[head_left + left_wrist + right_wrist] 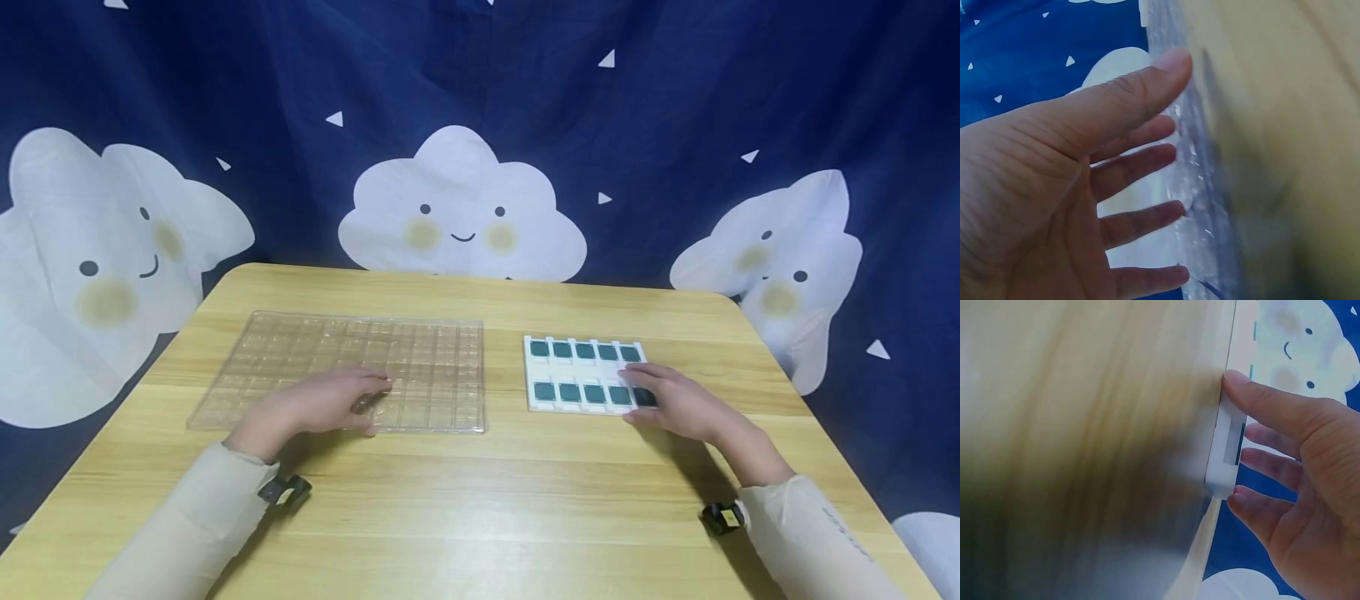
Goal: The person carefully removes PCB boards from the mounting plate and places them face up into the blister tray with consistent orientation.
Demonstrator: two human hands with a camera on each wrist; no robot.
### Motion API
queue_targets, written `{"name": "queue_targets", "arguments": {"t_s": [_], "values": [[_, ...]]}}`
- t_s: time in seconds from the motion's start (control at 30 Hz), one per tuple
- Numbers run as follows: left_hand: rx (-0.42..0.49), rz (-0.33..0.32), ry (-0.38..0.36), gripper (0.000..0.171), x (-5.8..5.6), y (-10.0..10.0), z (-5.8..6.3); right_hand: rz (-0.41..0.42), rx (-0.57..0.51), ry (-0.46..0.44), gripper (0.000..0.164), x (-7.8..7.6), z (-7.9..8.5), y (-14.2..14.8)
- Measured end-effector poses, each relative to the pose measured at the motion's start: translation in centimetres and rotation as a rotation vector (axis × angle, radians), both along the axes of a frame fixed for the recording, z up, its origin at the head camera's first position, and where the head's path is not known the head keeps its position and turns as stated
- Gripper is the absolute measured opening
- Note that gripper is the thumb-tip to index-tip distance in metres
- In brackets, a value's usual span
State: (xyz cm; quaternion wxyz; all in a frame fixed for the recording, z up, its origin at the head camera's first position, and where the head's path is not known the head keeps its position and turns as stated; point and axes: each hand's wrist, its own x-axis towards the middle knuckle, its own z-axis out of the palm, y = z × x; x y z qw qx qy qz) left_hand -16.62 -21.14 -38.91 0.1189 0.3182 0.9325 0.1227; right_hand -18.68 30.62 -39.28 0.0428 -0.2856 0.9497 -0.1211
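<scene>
In the head view, my left hand (326, 402) is over the near part of a clear plastic tray (450, 367) divided into many small compartments. Its fingers are spread and loosely bent, with nothing between them; in the left wrist view the fingertips (1175, 209) meet the tray's surface. My right hand (682, 404) lies at the right end of a white tray (573, 372) holding two rows of dark green square pieces (568, 392). There the thumb touches the tray's near edge, and the other fingers rest loosely on top. This hand covers part of the rightmost pieces.
Both trays lie flat on a light wooden table (450, 517), with a strip of bare wood between them. A dark blue curtain (480, 75) with white clouds hangs behind the table. Each wrist carries a small black device (285, 492).
</scene>
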Motion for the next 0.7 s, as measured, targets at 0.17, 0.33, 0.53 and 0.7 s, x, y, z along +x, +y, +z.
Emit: {"name": "queue_targets", "arguments": {"t_s": [0.17,0.33,0.53,0.7], "values": [[0.006,0.022,0.010,0.069,-0.6,1.6,0.7,0.019,-0.003,0.014,0.064,-0.1,-0.3,-0.6],[0.019,0.017,0.029,0.065,-1.0,3.9,1.4,0.024,0.003,0.020,0.063,-0.2,-0.3,-1.2],[0.035,-0.031,0.085,0.063,-1.6,6.5,1.2,0.050,-0.011,0.021,0.064,-0.4,-0.2,-1.6],[0.023,-0.052,0.068,0.065,-1.9,9.2,0.9,0.080,-0.049,-0.021,0.067,-0.4,-0.1,-1.4]]}}
